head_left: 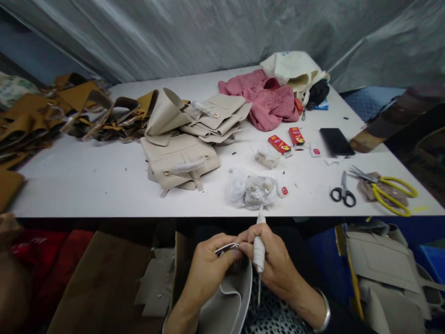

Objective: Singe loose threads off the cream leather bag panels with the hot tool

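Observation:
Just in front of the table edge, my left hand [212,264] pinches the rim of a beige leather bag piece [225,306] that curves down over my lap. My right hand [274,264] wraps around a hand tool with a white-wrapped handle [259,253], perhaps an awl. Its thin metal shaft points downward, beside the bag piece. The right fingertips meet the left ones at the rim, where a thin pale strip [225,247] shows. Fingers cover the exact spot being gripped.
Beige bags [184,162] and mustard bags [90,109] lie on the white table [104,195]. Nearer are plastic-wrapped lumps [259,190], red boxes [279,144], a phone [336,141], black scissors [343,192] and yellow-handled scissors [392,190]. More beige bags [382,260] fill the lower right.

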Demonstrator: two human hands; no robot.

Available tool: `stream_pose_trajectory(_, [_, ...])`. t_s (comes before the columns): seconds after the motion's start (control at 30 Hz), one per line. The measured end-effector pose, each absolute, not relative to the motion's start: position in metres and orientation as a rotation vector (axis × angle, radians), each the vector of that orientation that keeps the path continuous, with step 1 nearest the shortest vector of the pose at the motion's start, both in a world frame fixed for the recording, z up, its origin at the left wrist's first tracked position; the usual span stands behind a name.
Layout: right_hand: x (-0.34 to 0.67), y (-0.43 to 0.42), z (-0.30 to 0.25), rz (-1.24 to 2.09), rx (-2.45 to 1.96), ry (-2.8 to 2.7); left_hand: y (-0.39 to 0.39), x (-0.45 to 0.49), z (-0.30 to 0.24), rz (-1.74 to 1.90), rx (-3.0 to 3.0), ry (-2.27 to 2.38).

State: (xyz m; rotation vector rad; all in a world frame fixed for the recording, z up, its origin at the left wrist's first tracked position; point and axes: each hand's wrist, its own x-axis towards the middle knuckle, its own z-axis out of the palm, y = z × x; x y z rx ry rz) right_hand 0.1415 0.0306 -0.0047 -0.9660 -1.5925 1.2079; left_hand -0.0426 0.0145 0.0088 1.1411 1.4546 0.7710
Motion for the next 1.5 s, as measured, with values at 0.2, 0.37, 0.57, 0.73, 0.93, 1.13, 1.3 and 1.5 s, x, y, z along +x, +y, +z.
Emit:
stream_pose_trajectory(0.2, [0.189, 0.063, -0.011, 1.04, -1.128, -1.313, 0.035, -0.041, 0.007, 0.803, 1.215, 1.583])
stream_pose_trajectory(0.37, [0.205, 0.093, -0.016, 0.885, -1.329, -1.301, 0.051, -0.018, 0.003, 0.654, 1.375, 1.424])
stream_pose_trajectory(0.57, [0.202, 0.104, -0.025, 0.737, -1.335, -1.406, 0.067, -0.001, -0.013, 0.633, 1.151, 1.494])
stream_pose_trajectory(0.73, [0.203, 0.109, -0.031, 0.693, -1.294, -1.494, 0.071, 0.0, -0.017, 0.626, 1.122, 1.517])
stream_pose_trajectory(0.93, [0.201, 0.114, -0.032, 0.664, -1.278, -1.573, 0.071, 0.003, -0.017, 0.621, 1.133, 1.505])
stream_pose_trajectory(1.13, [0.2, 0.117, -0.027, 0.427, -1.182, -1.784, 0.069, 0.0, -0.019, 0.61, 1.134, 1.503])
stream_pose_trajectory(1.3, [0.199, 0.12, -0.024, 0.305, -1.153, -1.987, 0.068, 0.0, -0.018, 0.625, 1.144, 1.5])
stream_pose_trajectory(1.5, [0.196, 0.123, -0.027, 0.247, -1.168, -2.034, 0.066, 0.001, -0.015, 0.621, 1.126, 1.488])
